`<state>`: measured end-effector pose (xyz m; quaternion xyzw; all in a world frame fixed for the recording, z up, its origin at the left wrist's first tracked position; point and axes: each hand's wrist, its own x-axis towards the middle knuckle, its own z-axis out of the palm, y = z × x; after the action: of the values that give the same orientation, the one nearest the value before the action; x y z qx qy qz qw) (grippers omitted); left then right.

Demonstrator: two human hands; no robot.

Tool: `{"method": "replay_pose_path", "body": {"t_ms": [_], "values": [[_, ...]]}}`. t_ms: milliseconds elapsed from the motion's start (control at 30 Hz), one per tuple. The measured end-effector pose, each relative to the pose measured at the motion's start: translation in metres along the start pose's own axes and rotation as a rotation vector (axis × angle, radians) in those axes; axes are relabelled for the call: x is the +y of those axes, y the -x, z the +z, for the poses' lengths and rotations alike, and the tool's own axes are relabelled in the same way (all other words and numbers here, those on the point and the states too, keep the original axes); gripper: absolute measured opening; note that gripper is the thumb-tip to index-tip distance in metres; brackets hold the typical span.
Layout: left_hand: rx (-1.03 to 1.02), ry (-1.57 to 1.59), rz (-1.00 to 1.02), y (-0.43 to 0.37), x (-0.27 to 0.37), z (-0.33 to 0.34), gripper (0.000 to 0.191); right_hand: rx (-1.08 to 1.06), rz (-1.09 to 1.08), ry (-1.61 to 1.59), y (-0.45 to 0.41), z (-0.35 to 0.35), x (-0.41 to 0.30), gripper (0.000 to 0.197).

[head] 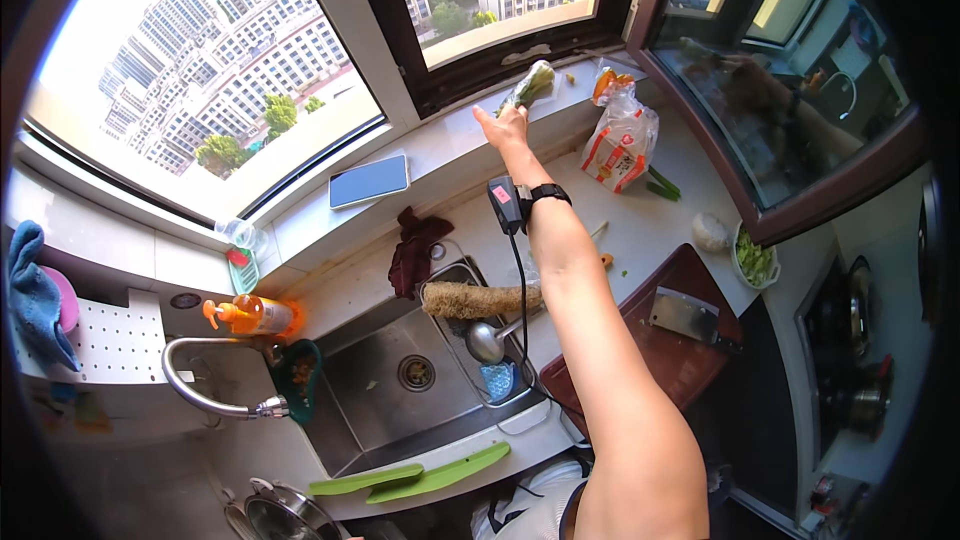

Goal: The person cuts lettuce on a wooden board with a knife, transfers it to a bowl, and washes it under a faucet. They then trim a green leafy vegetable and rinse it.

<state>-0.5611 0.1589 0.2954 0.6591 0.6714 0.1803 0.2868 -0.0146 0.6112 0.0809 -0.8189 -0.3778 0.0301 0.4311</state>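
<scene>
My right hand (pixel 507 126) reaches over the counter to the tiled window sill (pixel 450 131). Its fingers curl at the lower end of a vegetable in a clear plastic bag (pixel 534 86), while the thumb sticks out to the left. On that wrist sits a black strap with a small black device (pixel 506 204), and a cable runs down from it. Right of the hand stands a printed plastic food bag (pixel 621 142), with green stalks (pixel 664 184) beside it. A phone (pixel 369 181) lies on the sill to the left. My left hand is out of view.
Below my forearm are a steel sink (pixel 397 405), a dried loofah (pixel 472 300) and a ladle (pixel 486 343). A cleaver (pixel 684 313) lies on a brown cutting board (pixel 637 367). The open window sash (pixel 765 217) juts in above a bowl of chopped greens (pixel 756 259).
</scene>
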Motion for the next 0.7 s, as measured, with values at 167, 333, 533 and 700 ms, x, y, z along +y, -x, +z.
{"method": "replay_pose_path", "body": {"t_ms": [167,333,533,700], "values": [[0.012,0.117,0.008,0.027,0.010,0.022,0.021,-0.104,-0.046,-0.578,0.006,-0.080,0.032,0.054],[-0.059,0.261,0.058,0.076,0.007,0.051,0.024,-0.497,-0.119,-1.308,0.147,-0.241,-0.005,0.045],[-0.364,0.940,-0.064,0.126,0.021,0.147,0.055,-0.916,-0.141,-1.340,0.371,-0.389,0.007,0.048],[-0.957,1.813,-0.133,0.152,0.013,0.237,0.078,-1.207,0.026,-1.378,0.542,-0.472,0.055,0.048]]}}
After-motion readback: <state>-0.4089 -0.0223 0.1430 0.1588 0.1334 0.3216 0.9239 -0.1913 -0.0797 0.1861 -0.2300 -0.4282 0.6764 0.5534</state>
